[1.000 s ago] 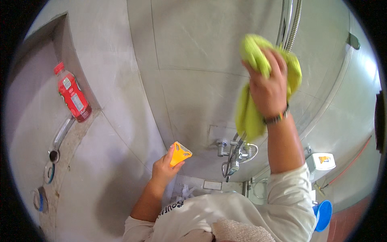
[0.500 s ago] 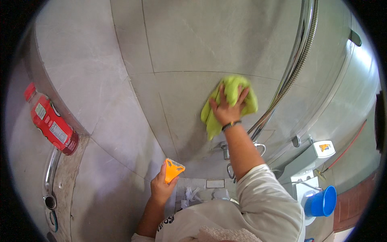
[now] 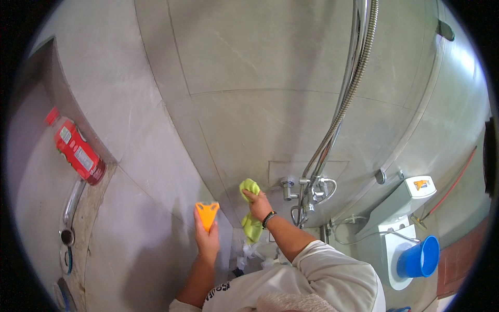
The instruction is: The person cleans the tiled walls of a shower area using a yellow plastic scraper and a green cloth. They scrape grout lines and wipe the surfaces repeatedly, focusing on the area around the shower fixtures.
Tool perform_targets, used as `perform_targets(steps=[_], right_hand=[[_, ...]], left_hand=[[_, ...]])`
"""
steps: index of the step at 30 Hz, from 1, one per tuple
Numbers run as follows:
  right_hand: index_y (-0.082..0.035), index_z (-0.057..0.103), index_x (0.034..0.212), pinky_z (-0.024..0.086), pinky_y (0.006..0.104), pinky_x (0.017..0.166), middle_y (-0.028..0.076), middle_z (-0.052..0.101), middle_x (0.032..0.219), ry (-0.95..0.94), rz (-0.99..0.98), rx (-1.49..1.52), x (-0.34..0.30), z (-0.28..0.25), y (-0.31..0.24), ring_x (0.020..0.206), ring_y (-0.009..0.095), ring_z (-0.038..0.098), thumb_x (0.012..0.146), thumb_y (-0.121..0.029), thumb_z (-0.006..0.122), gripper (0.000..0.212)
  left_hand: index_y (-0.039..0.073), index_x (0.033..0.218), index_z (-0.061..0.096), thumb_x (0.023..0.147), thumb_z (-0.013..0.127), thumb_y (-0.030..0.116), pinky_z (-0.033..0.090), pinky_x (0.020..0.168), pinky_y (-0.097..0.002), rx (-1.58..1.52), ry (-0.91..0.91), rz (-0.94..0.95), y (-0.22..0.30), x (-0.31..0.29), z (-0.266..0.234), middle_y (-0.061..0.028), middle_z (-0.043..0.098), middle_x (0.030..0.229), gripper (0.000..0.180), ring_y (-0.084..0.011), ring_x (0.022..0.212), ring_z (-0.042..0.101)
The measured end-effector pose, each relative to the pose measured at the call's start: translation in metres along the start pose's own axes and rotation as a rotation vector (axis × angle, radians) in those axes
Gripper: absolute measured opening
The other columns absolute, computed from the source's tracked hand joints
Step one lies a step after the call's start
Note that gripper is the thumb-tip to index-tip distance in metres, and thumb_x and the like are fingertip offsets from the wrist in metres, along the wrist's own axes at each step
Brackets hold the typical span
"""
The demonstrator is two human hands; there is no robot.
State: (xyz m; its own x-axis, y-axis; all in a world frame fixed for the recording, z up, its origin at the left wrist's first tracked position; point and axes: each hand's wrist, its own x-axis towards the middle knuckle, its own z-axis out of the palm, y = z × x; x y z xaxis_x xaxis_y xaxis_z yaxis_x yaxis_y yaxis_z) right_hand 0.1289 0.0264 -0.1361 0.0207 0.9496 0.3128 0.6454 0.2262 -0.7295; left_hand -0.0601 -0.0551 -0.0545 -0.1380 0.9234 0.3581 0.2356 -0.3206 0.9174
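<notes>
My right hand grips a yellow-green cloth and presses it low against the grey tiled shower wall, just left of the chrome tap fitting. A dark band sits on that wrist. My left hand holds a small orange triangular scraper upright, close to the wall corner and a little left of the cloth. Both forearms come up from the lower edge, with a white sleeve on the right arm.
A chrome shower hose and rail run up from the tap. A red bottle lies on the ledge at left, above a chrome handle. A white toilet cistern and a blue bucket stand at lower right.
My right hand has swept the cloth down the wall from high beside the shower rail to just left of the tap. The left hand has kept the scraper in roughly the same place.
</notes>
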Motion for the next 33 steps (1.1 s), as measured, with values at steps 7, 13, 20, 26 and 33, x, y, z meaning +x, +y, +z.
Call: perform_targets(steps=[7,13,20,26,33], right_hand=[[-0.003,0.046,0.114,0.037,0.0369,0.087,0.024,0.048,0.108,-0.280,-0.226,0.533,-0.025,-0.074,-0.105,0.099,0.034,0.048,0.075,-0.018,0.053,0.043],[0.001,0.042,0.114,0.037,0.0315,0.086,0.015,0.052,0.106,-0.267,-0.151,0.754,-0.031,-0.138,-0.111,0.100,0.022,0.048,0.077,-0.027,0.056,0.048],[0.001,0.044,0.111,0.037,0.0294,0.084,0.010,0.051,0.103,-0.356,-0.275,0.777,-0.029,-0.192,-0.099,0.095,0.016,0.047,0.076,-0.018,0.055,0.041],[0.000,0.045,0.112,0.035,0.0311,0.087,0.014,0.049,0.108,-0.548,-0.242,0.449,-0.007,-0.207,-0.102,0.103,0.019,0.045,0.078,-0.022,0.054,0.041],[0.000,0.050,0.099,0.042,0.0290,0.071,0.009,0.056,0.082,-0.237,-0.060,0.251,0.020,-0.246,-0.126,0.077,0.017,0.053,0.079,-0.020,0.054,0.029]], left_hand=[[0.000,0.133,0.008,0.084,0.046,0.020,0.027,0.096,-0.0342,-0.187,0.011,0.142,0.048,0.007,0.054,-0.0179,0.029,0.129,0.066,-0.0266,0.115,0.034],[-0.002,0.132,-0.004,0.076,0.029,0.066,0.019,0.100,-0.0322,-0.401,-0.218,0.331,0.102,-0.004,0.096,-0.0148,0.018,0.136,0.094,-0.0237,0.123,0.023],[0.002,0.122,0.037,0.082,0.038,0.055,0.034,0.093,-0.0363,-1.023,-0.316,-0.328,0.104,0.007,0.125,-0.0124,0.043,0.120,0.066,-0.0236,0.110,0.042],[0.005,0.112,0.045,0.087,0.042,0.036,0.044,0.081,-0.0352,-1.192,-0.153,-0.478,0.089,0.020,0.141,-0.0100,0.051,0.107,0.041,-0.0218,0.095,0.053],[0.001,0.112,0.037,0.090,0.039,0.027,0.047,0.078,-0.0379,-1.144,0.097,-0.566,0.050,0.077,0.098,-0.0150,0.049,0.107,0.035,-0.0264,0.093,0.054]])
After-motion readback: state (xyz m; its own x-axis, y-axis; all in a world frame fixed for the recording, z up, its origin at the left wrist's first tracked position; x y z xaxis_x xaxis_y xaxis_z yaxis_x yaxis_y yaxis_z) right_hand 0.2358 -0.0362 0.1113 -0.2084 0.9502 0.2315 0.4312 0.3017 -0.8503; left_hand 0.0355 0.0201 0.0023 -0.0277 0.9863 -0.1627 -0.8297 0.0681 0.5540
